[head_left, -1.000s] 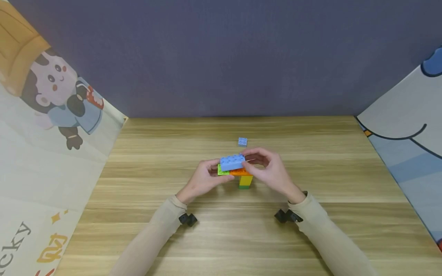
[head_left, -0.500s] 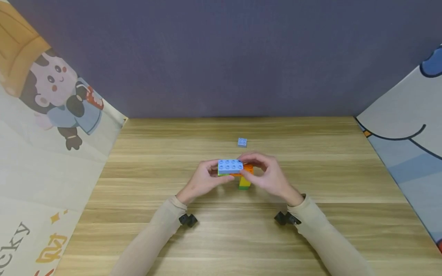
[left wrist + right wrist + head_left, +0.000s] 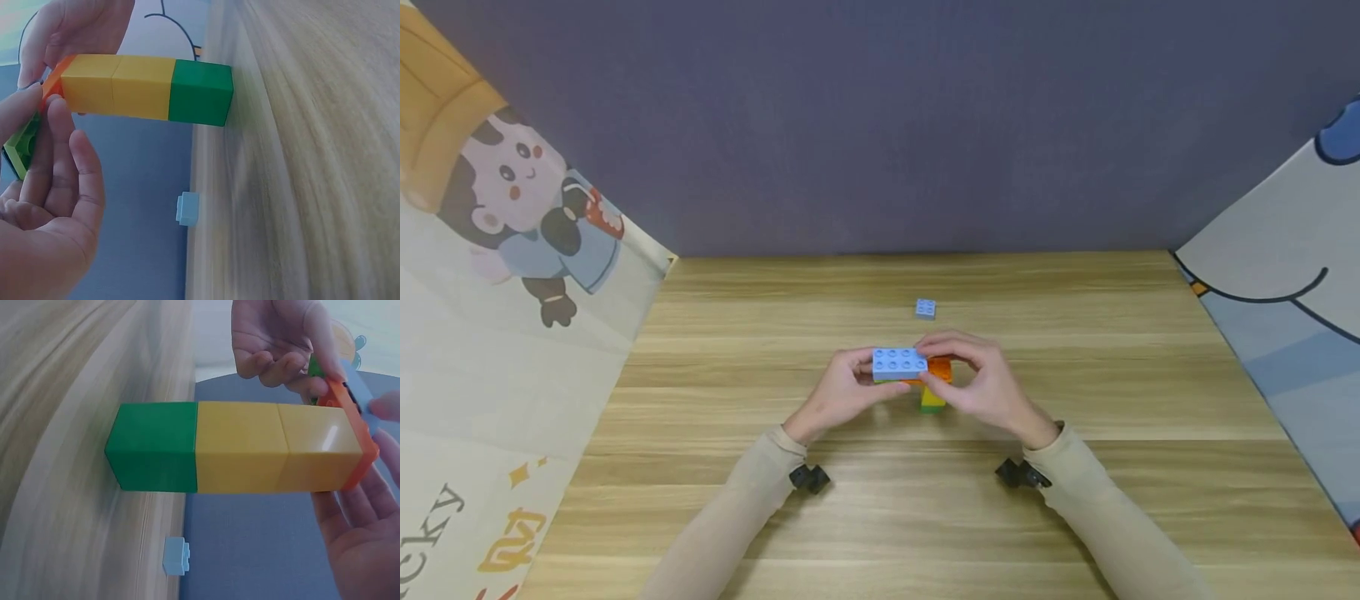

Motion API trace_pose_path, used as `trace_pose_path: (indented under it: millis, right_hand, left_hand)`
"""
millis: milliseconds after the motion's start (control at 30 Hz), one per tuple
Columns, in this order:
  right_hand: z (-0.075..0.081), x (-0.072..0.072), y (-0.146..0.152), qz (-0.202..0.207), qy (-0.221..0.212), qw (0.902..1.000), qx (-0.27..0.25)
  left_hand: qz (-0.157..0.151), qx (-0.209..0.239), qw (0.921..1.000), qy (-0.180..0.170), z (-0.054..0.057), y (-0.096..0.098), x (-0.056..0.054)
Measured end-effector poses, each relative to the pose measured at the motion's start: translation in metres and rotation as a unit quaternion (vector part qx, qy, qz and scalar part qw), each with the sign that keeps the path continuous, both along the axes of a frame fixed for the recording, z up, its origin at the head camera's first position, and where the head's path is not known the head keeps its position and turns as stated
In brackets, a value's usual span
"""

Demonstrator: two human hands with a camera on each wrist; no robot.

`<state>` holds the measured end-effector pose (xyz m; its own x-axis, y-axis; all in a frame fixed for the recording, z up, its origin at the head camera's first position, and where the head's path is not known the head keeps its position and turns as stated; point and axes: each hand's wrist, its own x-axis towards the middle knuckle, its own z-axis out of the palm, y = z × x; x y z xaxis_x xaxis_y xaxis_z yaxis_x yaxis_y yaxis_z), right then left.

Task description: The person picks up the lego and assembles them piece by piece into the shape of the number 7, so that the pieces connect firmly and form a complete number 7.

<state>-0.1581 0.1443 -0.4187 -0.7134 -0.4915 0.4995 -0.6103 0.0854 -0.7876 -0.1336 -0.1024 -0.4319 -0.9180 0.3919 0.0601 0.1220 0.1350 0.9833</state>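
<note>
A toy brick tower stands on the table, with a dark green brick [image 3: 153,447] at its foot and two yellow bricks [image 3: 115,84] above. Across the top lies a thin orange brick [image 3: 942,369], and a light green brick [image 3: 24,145] juts out beneath its left end. My left hand [image 3: 842,390] grips that left end between thumb and fingers, steadying the tower top. A long blue eight-stud brick [image 3: 900,364] lies level over the orange and light green pieces, covering most of them. My right hand [image 3: 981,379] pinches its right end between thumb and fingers.
Behind the tower a small light blue four-stud brick [image 3: 926,309] lies on the wooden table [image 3: 745,317]. A dark blue panel [image 3: 880,125] rises along the table's back edge. Printed cloths hang at the left and right sides.
The blue brick, tilted and higher a second ago, has come down and left to lie level over the light green brick, with my right hand following. My left hand has kept its place.
</note>
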Motion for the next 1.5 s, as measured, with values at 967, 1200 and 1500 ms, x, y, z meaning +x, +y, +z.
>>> trace_pose_path:
  millis: [967,1200,1500]
  right_hand:
    - [0.000,0.001,0.002,-0.006,0.039,0.9991,0.015]
    - [-0.002,0.001,0.002,-0.005,0.040,0.9991,0.012]
    - [-0.003,0.000,0.003,-0.003,0.043,0.9990,0.015]
  left_hand:
    - [-0.004,0.050,0.9987,-0.006,0.002,0.002,0.001]
    - [0.026,0.061,0.9976,-0.018,0.008,0.007,0.001]
    - [0.031,0.066,0.9951,-0.067,0.015,0.008,0.002]
